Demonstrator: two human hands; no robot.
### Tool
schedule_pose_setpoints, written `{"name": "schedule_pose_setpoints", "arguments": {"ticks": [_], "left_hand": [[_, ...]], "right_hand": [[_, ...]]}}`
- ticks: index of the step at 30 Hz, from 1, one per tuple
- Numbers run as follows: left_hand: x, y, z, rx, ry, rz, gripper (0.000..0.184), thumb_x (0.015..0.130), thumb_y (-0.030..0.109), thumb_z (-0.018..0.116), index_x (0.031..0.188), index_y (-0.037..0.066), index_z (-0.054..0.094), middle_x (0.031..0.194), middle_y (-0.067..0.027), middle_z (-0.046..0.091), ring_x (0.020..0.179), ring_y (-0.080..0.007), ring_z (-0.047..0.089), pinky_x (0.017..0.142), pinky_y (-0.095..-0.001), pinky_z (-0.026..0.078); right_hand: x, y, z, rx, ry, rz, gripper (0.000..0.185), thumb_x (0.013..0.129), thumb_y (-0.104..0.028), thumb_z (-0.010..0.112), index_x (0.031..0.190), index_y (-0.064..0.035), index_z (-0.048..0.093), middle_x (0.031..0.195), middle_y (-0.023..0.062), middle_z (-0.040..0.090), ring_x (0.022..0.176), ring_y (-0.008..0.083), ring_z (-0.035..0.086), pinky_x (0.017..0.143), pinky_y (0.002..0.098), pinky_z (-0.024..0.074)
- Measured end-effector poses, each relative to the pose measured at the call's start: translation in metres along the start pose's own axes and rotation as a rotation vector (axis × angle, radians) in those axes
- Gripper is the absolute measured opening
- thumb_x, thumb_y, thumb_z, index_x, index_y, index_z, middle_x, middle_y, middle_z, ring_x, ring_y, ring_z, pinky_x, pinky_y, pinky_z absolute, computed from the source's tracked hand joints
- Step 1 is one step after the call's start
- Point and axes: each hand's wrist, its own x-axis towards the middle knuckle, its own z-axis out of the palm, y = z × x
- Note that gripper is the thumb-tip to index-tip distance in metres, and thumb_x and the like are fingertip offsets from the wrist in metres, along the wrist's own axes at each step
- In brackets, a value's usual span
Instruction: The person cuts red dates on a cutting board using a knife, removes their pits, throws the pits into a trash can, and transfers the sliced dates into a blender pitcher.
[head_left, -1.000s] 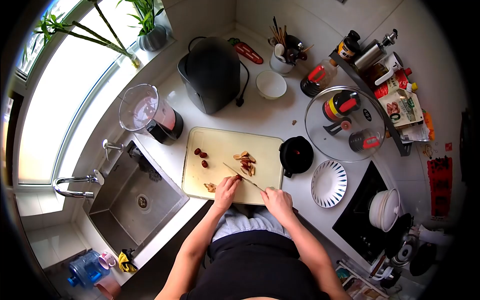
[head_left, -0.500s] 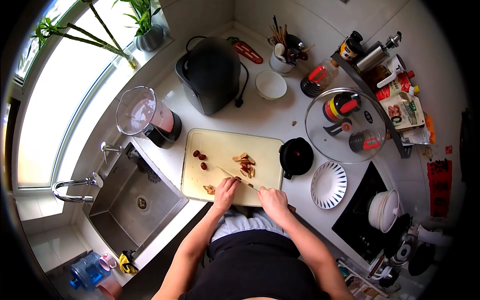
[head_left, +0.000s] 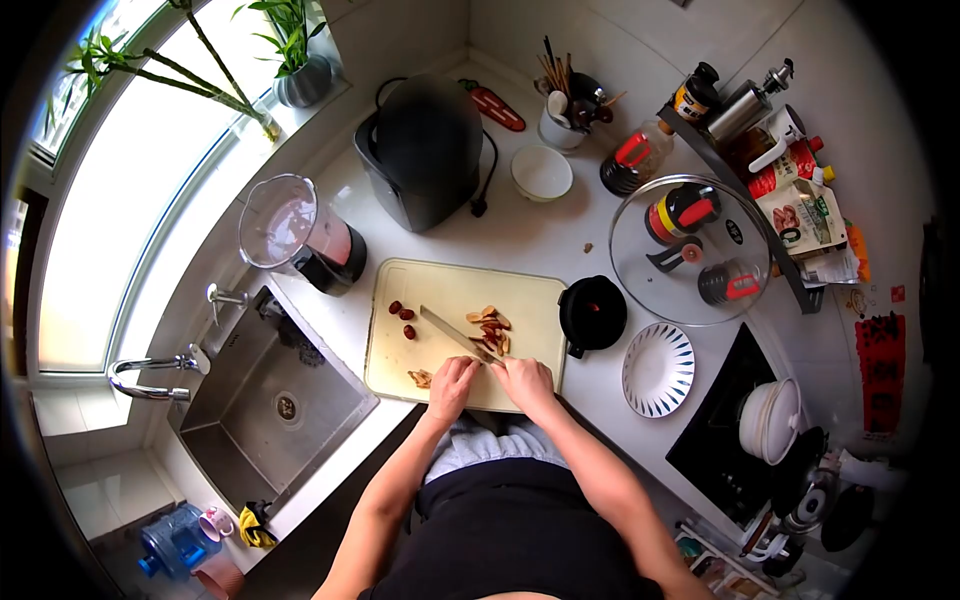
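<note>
On a cream cutting board [head_left: 400, 370], my right hand [head_left: 525, 381] is closed around a kitchen knife, its blade [head_left: 446, 328] slanting up and left across the board. My left hand [head_left: 452, 386] has its fingers pinched together just left of my right hand, beside the blade; whatever they hold is hidden. Several sliced red date pieces [head_left: 490, 322] lie beyond the blade. To the upper left are 3 whole red dates [head_left: 409, 332]. A small heap of brownish scraps, perhaps pits [head_left: 420, 379], rests left of my left hand.
A black round container [head_left: 593, 314] stands at the board's right edge, near a patterned plate [head_left: 658, 370] and a glass lid [head_left: 650, 275]. Behind are a white bowl [head_left: 542, 174] and a black appliance [head_left: 425, 150]. The blender jug [head_left: 325, 235] and sink [head_left: 250, 440] are left.
My right hand has moved left and up towards my left hand. The knife has shifted with it, its tip now further up and left across the board.
</note>
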Motion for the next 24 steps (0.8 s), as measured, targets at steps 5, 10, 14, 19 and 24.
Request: {"name": "schedule_pose_setpoints", "arguments": {"ticks": [5,10,14,19,24], "left_hand": [[-0.006,0.004,-0.007,-0.01,0.016,-0.01,0.035,0.072,-0.002,0.065,0.107,0.003,0.068,0.103,-0.0095,0.064,0.094,-0.028,0.064,0.075,-0.0368,0.056],[-0.006,0.003,-0.008,-0.013,0.031,0.024,0.039,0.069,-0.002,0.062,0.108,0.0,0.068,0.11,-0.0097,0.065,0.1,-0.0281,0.063,0.08,-0.036,0.056],[-0.005,0.002,-0.008,0.001,0.008,0.024,0.038,0.069,-0.001,0.062,0.107,-0.001,0.068,0.111,-0.0099,0.065,0.102,-0.0283,0.063,0.081,-0.0354,0.056],[-0.006,0.0,-0.008,0.007,0.009,0.028,0.036,0.071,0.001,0.062,0.107,-0.001,0.067,0.11,-0.0103,0.065,0.102,-0.0286,0.063,0.081,-0.0357,0.056],[-0.004,-0.001,-0.008,-0.016,0.006,0.035,0.034,0.073,0.002,0.063,0.107,-0.001,0.067,0.109,-0.0108,0.065,0.101,-0.0291,0.064,0.079,-0.0363,0.056]], "right_hand": [[-0.017,0.003,-0.02,0.078,0.009,0.021,0.034,0.094,-0.035,0.064,0.08,-0.0043,0.069,0.066,0.0208,0.065,0.066,0.0411,0.067,0.062,0.0495,0.054],[-0.039,0.006,-0.036,0.002,-0.034,0.007,0.034,0.094,-0.034,0.064,0.078,-0.0038,0.069,0.065,0.0206,0.065,0.064,0.0404,0.066,0.061,0.049,0.0531],[-0.044,0.002,-0.035,-0.03,0.007,-0.035,0.034,0.094,-0.033,0.064,0.077,-0.0034,0.068,0.064,0.0203,0.064,0.063,0.0399,0.066,0.061,0.0487,0.0531],[-0.042,-0.003,-0.036,-0.033,-0.016,-0.026,0.034,0.094,-0.032,0.065,0.077,-0.0027,0.068,0.066,0.0221,0.065,0.063,0.0399,0.067,0.061,0.0487,0.0533],[-0.037,-0.005,-0.036,-0.046,-0.071,-0.002,0.034,0.094,-0.032,0.064,0.078,-0.003,0.069,0.067,0.0226,0.066,0.065,0.0406,0.067,0.063,0.0489,0.0546]]}}
